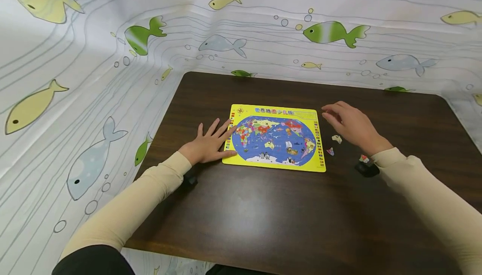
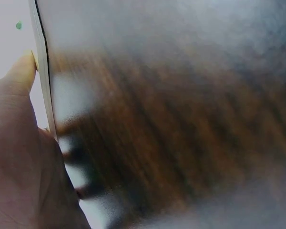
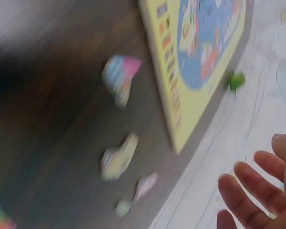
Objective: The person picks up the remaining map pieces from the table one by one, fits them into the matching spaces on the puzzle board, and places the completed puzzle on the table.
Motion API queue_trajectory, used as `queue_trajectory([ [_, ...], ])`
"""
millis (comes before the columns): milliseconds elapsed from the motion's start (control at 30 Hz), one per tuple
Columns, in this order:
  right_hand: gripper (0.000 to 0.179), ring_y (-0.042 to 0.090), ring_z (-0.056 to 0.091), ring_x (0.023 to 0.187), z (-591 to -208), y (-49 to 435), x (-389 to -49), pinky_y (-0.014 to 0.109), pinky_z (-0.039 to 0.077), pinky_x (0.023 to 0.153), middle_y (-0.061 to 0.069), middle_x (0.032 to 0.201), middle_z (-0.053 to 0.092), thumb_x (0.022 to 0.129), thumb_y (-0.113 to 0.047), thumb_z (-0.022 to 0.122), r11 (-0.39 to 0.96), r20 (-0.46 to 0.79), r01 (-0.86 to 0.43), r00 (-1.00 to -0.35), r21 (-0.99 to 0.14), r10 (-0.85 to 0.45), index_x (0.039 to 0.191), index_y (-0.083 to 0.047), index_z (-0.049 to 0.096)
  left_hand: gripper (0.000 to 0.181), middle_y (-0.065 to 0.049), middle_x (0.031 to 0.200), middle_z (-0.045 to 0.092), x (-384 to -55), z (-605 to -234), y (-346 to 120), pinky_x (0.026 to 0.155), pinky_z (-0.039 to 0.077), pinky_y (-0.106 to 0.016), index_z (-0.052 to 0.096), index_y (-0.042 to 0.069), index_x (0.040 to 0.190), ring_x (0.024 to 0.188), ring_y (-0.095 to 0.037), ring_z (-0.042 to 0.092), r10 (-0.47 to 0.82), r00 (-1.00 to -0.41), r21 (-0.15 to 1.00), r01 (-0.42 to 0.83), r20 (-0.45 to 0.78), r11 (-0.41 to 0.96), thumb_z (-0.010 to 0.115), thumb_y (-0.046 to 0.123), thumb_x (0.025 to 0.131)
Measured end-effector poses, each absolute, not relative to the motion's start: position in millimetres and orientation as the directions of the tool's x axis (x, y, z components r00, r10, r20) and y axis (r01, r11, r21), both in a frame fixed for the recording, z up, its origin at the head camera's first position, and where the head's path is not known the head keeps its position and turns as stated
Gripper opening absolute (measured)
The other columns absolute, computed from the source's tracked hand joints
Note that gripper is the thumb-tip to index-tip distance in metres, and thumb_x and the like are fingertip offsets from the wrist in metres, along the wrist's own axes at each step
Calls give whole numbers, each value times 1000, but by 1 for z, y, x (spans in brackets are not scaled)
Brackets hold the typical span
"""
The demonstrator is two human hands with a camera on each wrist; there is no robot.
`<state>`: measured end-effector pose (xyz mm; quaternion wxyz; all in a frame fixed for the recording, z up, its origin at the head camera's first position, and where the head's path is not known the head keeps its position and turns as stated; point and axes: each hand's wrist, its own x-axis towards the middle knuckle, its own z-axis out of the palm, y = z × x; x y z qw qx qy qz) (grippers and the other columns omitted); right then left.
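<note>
A yellow world map puzzle board [image 1: 278,168] with a blue oval map lies flat on the dark table. My left hand [image 1: 208,145] rests on the board's left edge with its fingers spread; its thumb [image 2: 23,71] touches the board's edge in the left wrist view. Just off the board's right side is my right hand [image 1: 352,125], fingers loosely bent and holding nothing. Near it lie a cream puzzle piece [image 1: 337,139] and a blue-and-pink piece [image 1: 330,151]. A red-and-green piece [image 1: 364,158] sits by the right wrist.
The right wrist view also shows a small pink piece [image 3: 145,186] and a pale green one [image 3: 123,207], both blurred. Dark brown table top [image 1: 244,216] surrounds the board. Behind and to the left hangs a white sheet [image 1: 263,28] printed with fish.
</note>
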<state>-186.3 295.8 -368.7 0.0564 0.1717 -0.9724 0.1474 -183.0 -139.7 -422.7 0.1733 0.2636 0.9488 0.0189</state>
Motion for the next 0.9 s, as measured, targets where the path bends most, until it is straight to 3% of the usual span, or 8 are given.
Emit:
queue_trajectory([
  [300, 50, 31, 52, 89, -365, 363, -176, 52, 43, 72, 20, 119, 56, 102, -41, 38, 913, 147, -204, -976, -353, -161, 132, -4, 54, 87, 3, 162, -13, -181, -416, -138, 108, -2, -73, -5, 37, 153, 149, -33, -10, 510, -800, 133, 495, -316, 859, 28, 80, 85],
  [467, 37, 35, 58, 93, -369, 397, -173, 55, 45, 75, 20, 112, 60, 100, -31, 48, 933, 40, -186, -982, -309, -183, 120, -3, 62, 87, 4, 162, -13, -181, -420, -138, 108, -2, -73, -5, 38, 153, 149, -34, -10, 511, -801, 137, 494, -313, 859, 27, 81, 84],
  [633, 15, 27, 63, 88, -375, 428, -170, 45, 51, 73, 8, 99, 66, 89, -12, 67, 927, -52, -312, -943, -205, -329, 103, -10, 72, 88, 3, 162, -14, -183, -424, -138, 108, -3, -74, -6, 37, 153, 149, -34, -10, 513, -800, 134, 498, -311, 857, 27, 81, 84],
  [733, 15, 17, 62, 79, -378, 442, -166, 35, 51, 65, 0, 94, 65, 83, -8, 73, 921, -44, -354, -930, -162, -365, 96, -15, 73, 87, 3, 162, -14, -184, -422, -137, 108, -3, -74, -5, 37, 153, 149, -35, -10, 513, -801, 139, 495, -308, 857, 29, 79, 85],
  [900, 16, 4, 59, 69, -385, 448, -160, 26, 49, 58, -2, 91, 61, 79, -13, 77, 904, -59, -399, -909, -154, -412, 93, -17, 73, 86, 3, 162, -13, -185, -421, -136, 108, -2, -73, -5, 37, 153, 149, -34, -11, 510, -802, 134, 494, -313, 859, 30, 78, 86],
])
